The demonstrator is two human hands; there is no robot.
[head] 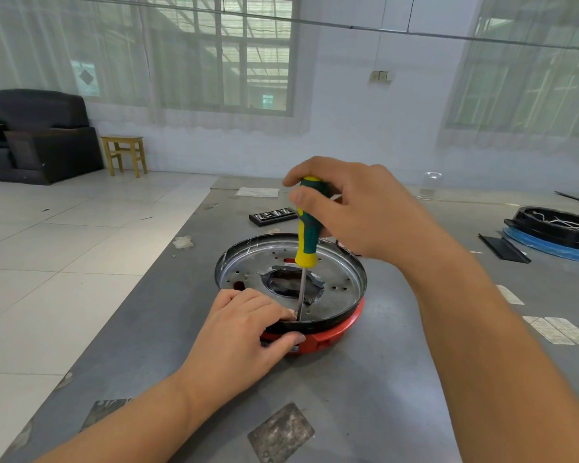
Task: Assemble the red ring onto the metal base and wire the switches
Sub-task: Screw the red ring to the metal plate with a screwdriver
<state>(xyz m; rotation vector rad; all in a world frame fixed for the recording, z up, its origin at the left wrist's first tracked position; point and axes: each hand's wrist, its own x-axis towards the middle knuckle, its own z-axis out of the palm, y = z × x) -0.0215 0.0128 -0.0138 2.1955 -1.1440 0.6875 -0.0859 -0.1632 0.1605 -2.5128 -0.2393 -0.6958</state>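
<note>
A round metal base [338, 279] with a dark rim and a taped centre hole lies on top of the red ring [331, 337] in the middle of the grey table. My left hand [244, 332] grips the near edge, fingers inside the base and thumb on the red ring. My right hand [355, 208] holds a green and yellow screwdriver [306, 242] upright. Its shaft tip meets the base floor right beside my left fingertips. No switches or wires show at the base.
A black bit case [273, 216] lies behind the base. At the far right a black pan with white wires [562, 228] sits on a blue ring, beside a black strip [503, 248]. The table's left edge [141, 282] drops to tiled floor.
</note>
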